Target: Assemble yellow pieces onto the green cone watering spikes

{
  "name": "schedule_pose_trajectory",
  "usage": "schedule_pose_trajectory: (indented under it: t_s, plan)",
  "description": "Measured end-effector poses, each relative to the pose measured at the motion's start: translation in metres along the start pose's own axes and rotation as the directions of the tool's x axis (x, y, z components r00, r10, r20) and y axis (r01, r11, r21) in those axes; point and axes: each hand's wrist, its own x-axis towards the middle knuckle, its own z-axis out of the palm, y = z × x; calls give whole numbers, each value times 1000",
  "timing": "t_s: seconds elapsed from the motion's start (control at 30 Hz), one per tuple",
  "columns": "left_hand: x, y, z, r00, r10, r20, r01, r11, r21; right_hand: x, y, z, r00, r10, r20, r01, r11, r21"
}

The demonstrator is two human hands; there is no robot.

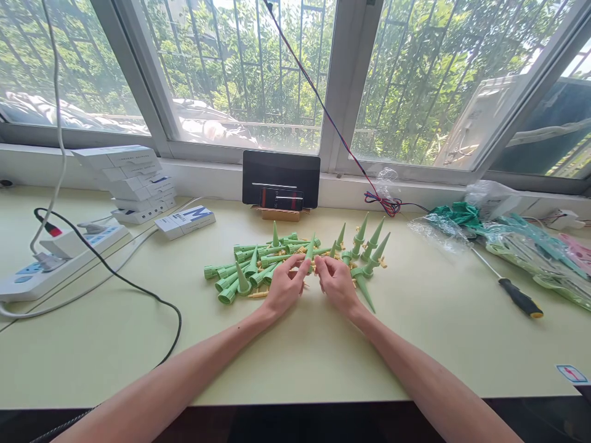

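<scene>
My left hand (288,284) is closed, thumb and fingers pinching a green plastic spike (311,246) whose point is up. Close beside it, my right hand (337,283) is pinched shut at the spike's lower right; whatever lies between those fingertips is too small to make out. Left of the hands lies a heap of green spikes and tubes (228,282), with small yellow pieces (258,295) among them. On the right, several green spikes fitted with yellow pieces (376,251) stand upright, and one green spike (364,292) lies pointing toward me.
A tablet (281,172) and phone lean behind the heap. White boxes (138,178), a power strip (64,261) and a black cable (138,289) are at left. On the right lie a screwdriver (519,297) and plastic-bagged items (538,252).
</scene>
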Motion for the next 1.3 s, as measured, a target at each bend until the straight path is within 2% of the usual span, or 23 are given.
schedule_pose_trajectory:
  t_s: [0.77, 1.1, 1.3]
  plan:
    - [-1, -8, 0, 1000, -27, 14, 27, 1000, 1, 1, 1, -1, 998, 36, -44, -38, 998, -48]
    - [0, -12, 0, 998, -6, 58, 8, 1000, -22, 2, 2, -2, 996, 80, -36, -80, 997, 13]
    - [0, -13, 0, 998, -12, 68, 14, 1000, -22, 3, 0, -2, 992, 129, 0, -128, 986, 106]
